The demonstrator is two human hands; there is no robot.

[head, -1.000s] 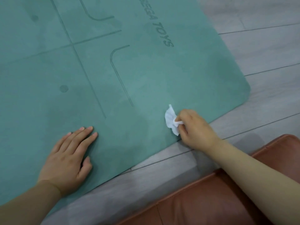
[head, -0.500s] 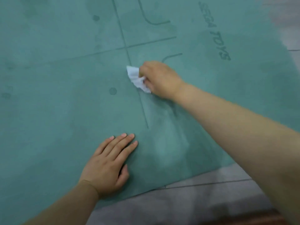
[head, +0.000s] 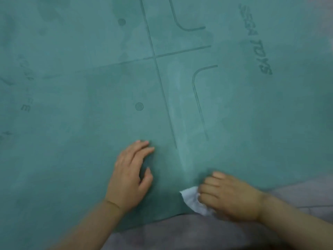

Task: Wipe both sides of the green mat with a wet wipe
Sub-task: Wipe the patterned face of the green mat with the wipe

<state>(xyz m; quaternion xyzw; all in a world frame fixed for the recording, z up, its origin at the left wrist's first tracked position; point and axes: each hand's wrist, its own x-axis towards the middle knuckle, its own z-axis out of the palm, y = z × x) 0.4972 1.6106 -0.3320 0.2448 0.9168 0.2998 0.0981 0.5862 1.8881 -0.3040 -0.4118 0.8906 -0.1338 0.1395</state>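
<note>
The green mat (head: pixel 90 105) lies flat on the floor and fills most of the view, printed with dark lines, dots and lettering. My left hand (head: pixel 129 175) rests flat on it near its front edge, fingers straight. My right hand (head: pixel 228 197) grips a crumpled white wet wipe (head: pixel 193 201) and presses it on the mat at the front edge, to the right of my left hand. A pale damp streak runs up the mat from the wipe.
Grey wood-look floor (head: pixel 180 235) shows along the bottom and at the right edge (head: pixel 306 197), beyond the mat's front border.
My right hand has drawn the wipe back from the middle of the mat to its front edge, leaving a damp streak. My left hand has stayed pressed on the mat.
</note>
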